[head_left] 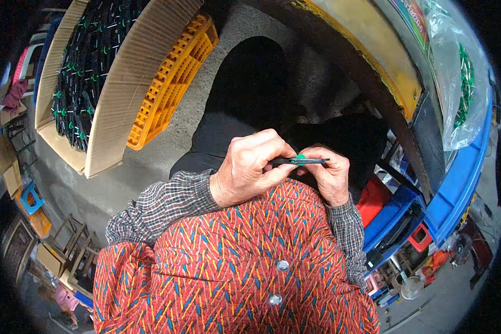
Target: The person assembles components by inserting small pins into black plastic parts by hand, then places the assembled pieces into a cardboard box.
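Observation:
In front of my lap, both hands meet on a slim black plastic piece (285, 161) with a small green part (300, 158) at its middle. My left hand (251, 166) is closed around one end, with the fingers curled. At the other end, my right hand (329, 171) pinches near the green part between thumb and fingers. The finer details of the piece are too small to tell. An open cardboard box (131, 83) at the far left holds many similar black pieces with green parts and pale tips.
An orange plastic crate (172, 72) stands beside the box. At the far right, a clear bag (453, 106) with green parts lies by a yellow-edged table (392, 61). Blue trays (462, 178) curve along the right, one holding black pieces. Wooden chairs (75, 245) stand at the left.

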The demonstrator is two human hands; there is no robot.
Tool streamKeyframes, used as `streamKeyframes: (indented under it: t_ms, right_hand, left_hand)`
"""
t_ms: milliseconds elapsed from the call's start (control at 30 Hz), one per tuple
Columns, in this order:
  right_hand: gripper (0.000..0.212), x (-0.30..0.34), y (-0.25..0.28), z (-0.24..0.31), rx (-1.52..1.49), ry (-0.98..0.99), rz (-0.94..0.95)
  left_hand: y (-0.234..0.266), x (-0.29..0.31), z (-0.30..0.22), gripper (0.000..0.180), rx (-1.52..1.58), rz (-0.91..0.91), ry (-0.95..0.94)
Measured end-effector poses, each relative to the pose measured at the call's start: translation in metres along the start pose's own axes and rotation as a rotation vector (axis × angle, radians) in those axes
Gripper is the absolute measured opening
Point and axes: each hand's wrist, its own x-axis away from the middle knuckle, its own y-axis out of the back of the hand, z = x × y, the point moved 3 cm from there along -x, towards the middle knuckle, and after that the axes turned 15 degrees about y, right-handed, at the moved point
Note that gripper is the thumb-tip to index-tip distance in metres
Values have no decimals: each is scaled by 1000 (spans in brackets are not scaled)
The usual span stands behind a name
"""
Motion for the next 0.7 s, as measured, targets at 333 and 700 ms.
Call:
streamKeyframes:
  t_ms: [333, 700]
  right_hand:
    - [13, 2, 0, -2, -4, -13, 24]
    - [16, 3, -1, -4, 15, 7, 43]
  left_hand:
    - [1, 1, 1, 15, -19, 4, -5]
    - [-1, 0, 5, 14, -31, -2, -21]
